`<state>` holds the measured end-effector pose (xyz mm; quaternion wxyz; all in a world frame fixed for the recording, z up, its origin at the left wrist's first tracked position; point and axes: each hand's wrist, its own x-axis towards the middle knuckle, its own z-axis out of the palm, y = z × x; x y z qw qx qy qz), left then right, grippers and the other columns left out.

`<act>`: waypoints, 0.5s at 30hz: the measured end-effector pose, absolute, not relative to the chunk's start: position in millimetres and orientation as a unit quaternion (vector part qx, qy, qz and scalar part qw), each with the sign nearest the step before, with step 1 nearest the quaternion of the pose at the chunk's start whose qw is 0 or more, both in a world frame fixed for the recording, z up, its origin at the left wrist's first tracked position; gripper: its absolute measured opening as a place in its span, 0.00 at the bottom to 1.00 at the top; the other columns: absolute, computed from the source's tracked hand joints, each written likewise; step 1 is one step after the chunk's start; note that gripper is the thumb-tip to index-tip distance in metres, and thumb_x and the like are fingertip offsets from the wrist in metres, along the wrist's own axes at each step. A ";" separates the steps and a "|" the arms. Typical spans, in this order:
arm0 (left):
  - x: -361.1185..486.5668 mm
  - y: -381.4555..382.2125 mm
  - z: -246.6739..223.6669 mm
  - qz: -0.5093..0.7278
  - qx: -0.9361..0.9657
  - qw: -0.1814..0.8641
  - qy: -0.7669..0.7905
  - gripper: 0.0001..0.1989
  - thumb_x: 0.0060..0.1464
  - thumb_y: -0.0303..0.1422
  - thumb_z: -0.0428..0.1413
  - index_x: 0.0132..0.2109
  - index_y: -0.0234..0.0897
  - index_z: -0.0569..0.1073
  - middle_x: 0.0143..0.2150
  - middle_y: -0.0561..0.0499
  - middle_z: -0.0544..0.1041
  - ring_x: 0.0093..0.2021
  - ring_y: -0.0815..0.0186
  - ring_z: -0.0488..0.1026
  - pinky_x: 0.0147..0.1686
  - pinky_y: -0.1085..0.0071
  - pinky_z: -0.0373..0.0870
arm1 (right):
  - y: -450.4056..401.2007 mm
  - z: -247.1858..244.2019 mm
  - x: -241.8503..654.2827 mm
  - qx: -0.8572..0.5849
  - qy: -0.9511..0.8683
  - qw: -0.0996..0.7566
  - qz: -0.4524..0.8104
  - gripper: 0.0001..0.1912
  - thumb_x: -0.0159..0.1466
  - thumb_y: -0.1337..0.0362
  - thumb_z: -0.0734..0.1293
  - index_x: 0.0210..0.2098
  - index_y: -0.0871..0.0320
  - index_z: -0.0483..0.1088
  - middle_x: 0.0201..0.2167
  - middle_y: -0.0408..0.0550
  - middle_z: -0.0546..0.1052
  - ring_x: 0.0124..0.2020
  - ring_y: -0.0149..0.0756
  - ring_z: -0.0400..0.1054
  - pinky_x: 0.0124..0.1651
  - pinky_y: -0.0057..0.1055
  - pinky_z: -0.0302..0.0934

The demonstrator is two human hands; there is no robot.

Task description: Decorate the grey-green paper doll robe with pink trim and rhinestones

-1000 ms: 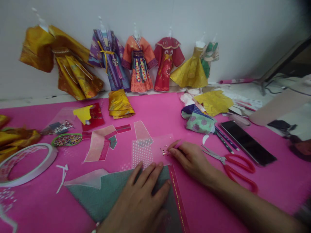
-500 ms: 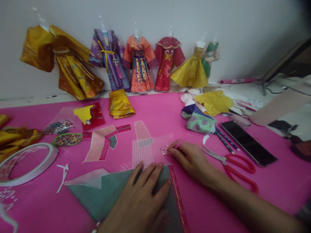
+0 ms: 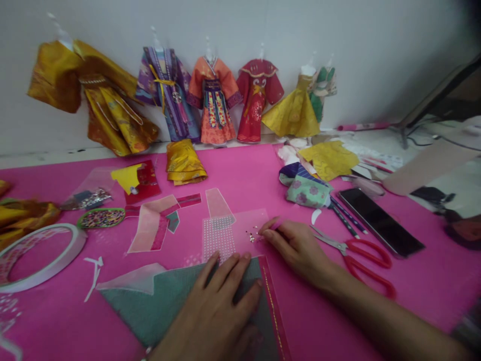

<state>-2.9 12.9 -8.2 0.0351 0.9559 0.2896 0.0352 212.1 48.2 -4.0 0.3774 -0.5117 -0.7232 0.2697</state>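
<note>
Green fabric piece (image 3: 180, 286) flat on pink-covered desk (image 3: 240, 170) | left hand (image 3: 221, 296), fingers spread, pressing it | right hand (image 3: 291, 240), fingertips pinched beside loose sequins (image 3: 252, 236) beyond fabric; grip contents unclear | miniature robes (image 3: 216, 100) against pale wall (image 3: 233, 20) behind desk

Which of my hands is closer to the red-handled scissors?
Your right hand: it is just left of the scissors, fingers by the small shiny pieces. Your left hand is farther off, resting on the green fabric.
</note>
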 end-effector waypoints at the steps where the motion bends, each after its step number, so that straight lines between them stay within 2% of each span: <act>1: -3.4 12.8 -8.7 0.036 0.957 0.033 0.287 0.26 0.51 0.36 0.57 0.57 0.44 0.64 0.62 0.39 0.62 0.61 0.48 0.59 0.55 0.43 0.57 | 46.8 -2.7 212.5 -0.511 -0.723 0.379 0.271 0.07 0.66 0.66 0.61 0.34 0.59 0.70 0.30 0.45 0.75 0.31 0.31 0.68 0.35 0.27 0.59; 6: -3.5 12.7 -11.0 0.046 0.957 0.016 0.286 0.27 0.50 0.36 0.58 0.58 0.43 0.64 0.61 0.39 0.64 0.61 0.49 0.59 0.55 0.45 0.57 | 35.1 -0.6 215.3 -0.493 -0.734 0.371 0.284 0.10 0.66 0.64 0.60 0.31 0.59 0.69 0.27 0.44 0.73 0.28 0.31 0.65 0.32 0.27 0.58; 15: -1.1 14.5 -10.9 0.061 0.956 0.018 0.287 0.24 0.52 0.38 0.56 0.56 0.43 0.65 0.60 0.40 0.65 0.60 0.50 0.60 0.56 0.45 0.56 | 27.5 -1.1 214.8 -0.478 -0.753 0.333 0.307 0.11 0.67 0.64 0.59 0.29 0.59 0.68 0.27 0.44 0.72 0.29 0.32 0.63 0.32 0.29 0.56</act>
